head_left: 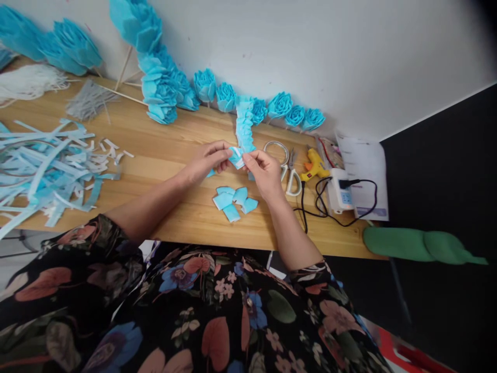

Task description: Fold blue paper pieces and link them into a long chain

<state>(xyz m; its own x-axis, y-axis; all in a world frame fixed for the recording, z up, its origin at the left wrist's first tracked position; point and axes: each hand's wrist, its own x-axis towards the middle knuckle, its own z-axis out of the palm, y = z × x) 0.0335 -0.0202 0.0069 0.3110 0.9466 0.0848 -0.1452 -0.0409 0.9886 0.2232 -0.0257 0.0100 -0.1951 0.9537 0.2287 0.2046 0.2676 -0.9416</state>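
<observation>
Between my two hands a small blue petal piece (237,157) with pale marks is held above the wooden table. My left hand (214,157) pinches its left side between thumb and fingers. On its right edge, my right hand (263,168) has thumb and fingertips closed. Several loose blue petals (232,213) lie on the wood just below the hands. Right behind the held piece runs a row of overlapping blue petals (244,122). Another blue scrap (210,173) shows under my left hand.
Finished blue paper flowers (204,85) line the wall. Blue and white strips (39,166) are heaped at left, near grey wires (90,101). To the right are a roll of tape (276,150), scissors (292,176), a yellow glue gun (315,165) and a corded power strip (340,191).
</observation>
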